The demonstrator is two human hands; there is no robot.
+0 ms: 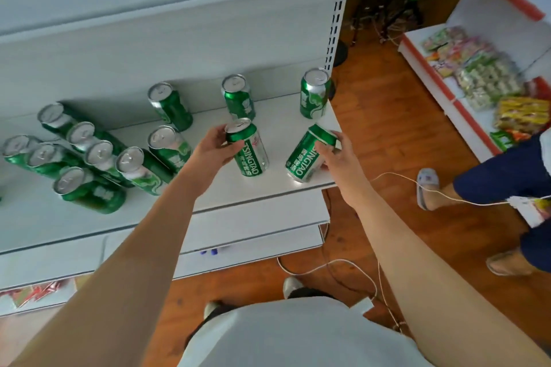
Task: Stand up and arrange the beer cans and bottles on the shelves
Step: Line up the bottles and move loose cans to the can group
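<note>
Currently left hand (213, 147) grips upright green aluminium beer can (249, 148) near its rim, right hand (335, 155) grips a tilted can (310, 153) just beside on white shelf (277, 185); thin-walled, slick, hold mid-body.

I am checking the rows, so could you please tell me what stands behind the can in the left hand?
Behind the can in the left hand, one can stands upright near the shelf's back wall. The hand covers part of the held can's near side.
</note>
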